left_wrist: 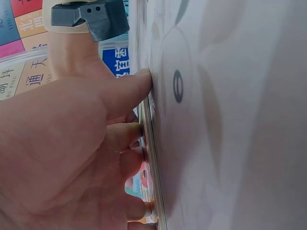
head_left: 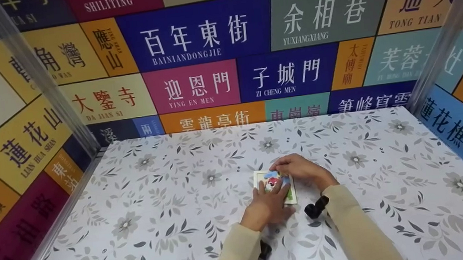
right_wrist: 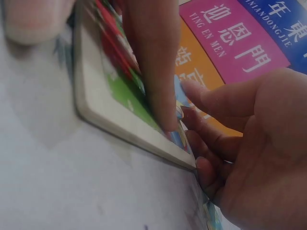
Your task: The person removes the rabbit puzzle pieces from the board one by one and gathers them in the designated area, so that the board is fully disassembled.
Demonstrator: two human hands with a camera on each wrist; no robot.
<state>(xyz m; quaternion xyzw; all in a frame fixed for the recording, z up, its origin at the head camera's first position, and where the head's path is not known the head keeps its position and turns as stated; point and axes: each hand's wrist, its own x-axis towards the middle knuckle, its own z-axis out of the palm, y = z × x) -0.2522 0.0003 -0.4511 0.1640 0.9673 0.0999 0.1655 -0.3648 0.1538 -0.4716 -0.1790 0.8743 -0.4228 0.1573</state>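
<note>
A small jigsaw puzzle board (head_left: 291, 202) with a cream border lies flat on the table, its coloured picture partly covered by fingers. My left hand (head_left: 268, 205) rests on its near side with spread fingers pressing the picture. In the left wrist view, the fingertips (left_wrist: 136, 208) bear on the thin board and the thumb sits at the tabletop beside its edge. At the far right corner, my right hand (head_left: 299, 168) pinches a blue puzzle piece (right_wrist: 179, 96) between thumb and fingers. That piece stands tilted up from the board, right beside a left finger.
The table (head_left: 174, 237) wears a white cloth with grey flowers and leaves. Black wrist cameras (head_left: 316, 208) sit on both forearms, close over the cloth. Behind the table rises a wall of coloured street-name panels (head_left: 196, 31), with clear upright posts (head_left: 52, 75) at the corners.
</note>
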